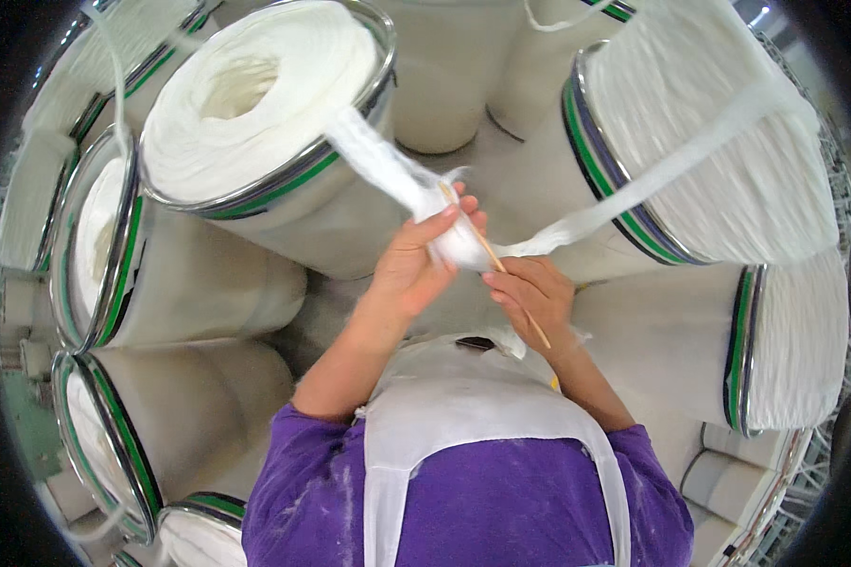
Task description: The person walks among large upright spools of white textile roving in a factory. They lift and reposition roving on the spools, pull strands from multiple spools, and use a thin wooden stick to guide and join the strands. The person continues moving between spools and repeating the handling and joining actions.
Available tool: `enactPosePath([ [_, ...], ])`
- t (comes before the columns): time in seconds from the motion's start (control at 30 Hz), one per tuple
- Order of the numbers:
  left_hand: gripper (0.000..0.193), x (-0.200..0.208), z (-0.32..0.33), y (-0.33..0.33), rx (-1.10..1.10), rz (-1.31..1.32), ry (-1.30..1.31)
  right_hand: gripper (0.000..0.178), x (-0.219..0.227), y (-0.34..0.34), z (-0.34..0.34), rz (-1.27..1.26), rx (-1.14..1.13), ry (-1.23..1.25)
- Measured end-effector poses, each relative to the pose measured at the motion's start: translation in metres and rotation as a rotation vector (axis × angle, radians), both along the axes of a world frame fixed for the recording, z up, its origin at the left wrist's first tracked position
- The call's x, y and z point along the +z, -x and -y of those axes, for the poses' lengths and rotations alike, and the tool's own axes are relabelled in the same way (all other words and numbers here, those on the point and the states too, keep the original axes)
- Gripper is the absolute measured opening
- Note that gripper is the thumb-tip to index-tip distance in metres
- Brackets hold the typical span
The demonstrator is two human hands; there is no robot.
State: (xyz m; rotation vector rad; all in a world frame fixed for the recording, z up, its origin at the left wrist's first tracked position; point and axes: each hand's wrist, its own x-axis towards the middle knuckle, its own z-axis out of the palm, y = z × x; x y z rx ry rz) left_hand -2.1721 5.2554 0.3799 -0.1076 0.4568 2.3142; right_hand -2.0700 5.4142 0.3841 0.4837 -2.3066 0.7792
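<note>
My left hand (414, 253) is closed around a white cotton sliver (380, 161) that runs up to a coil in the can at the upper left. Just to its right, my right hand (534, 298) pinches a thin wooden stick (494, 253). The stick slants across the sliver, its upper end by my left fingers and its lower end poking out below my right hand. A second strand of sliver (624, 197) stretches from the right-hand coil to my hands. Where the two strands meet, the fibre is bunched over the stick, and my fingers partly hide it.
A tall can (284, 222) with a metal rim and green band holds the upper-left coil (321, 57). Another heaped coil (700, 123) rises at the upper right. More cans (199, 397) stand close around me on both sides, with a further coil (799, 345) at right.
</note>
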Motion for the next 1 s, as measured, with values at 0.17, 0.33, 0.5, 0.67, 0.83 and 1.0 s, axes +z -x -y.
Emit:
enactPosePath([
  [0.17, 0.033, 0.006, -0.005, -0.004, -0.022, -0.014, 0.122, 0.025, 0.011, -0.010, 0.006, 0.104, 0.014, 0.081],
  [0.33, 0.031, 0.004, -0.004, 0.000, 0.056, -0.077, 0.162, 0.033, 0.025, -0.017, -0.004, 0.353, 0.155, 0.908],
  [0.5, 0.028, -0.006, -0.003, 0.002, 0.137, -0.245, 0.210, 0.038, 0.035, -0.017, -0.019, 0.576, -0.199, 0.932],
  [0.67, 0.031, -0.001, -0.003, -0.004, 0.184, -0.202, 0.122, 0.012, 0.042, -0.021, -0.013, 0.289, -0.362, 0.339],
  [0.83, 0.030, 0.005, -0.006, -0.006, 0.175, -0.118, 0.036, 0.014, 0.045, -0.019, -0.008, 0.227, -0.458, 0.212],
  [1.0, 0.033, -0.003, -0.008, 0.002, 0.177, -0.050, -0.079, 0.015, 0.044, -0.008, -0.011, 0.144, -0.453, 0.144],
])
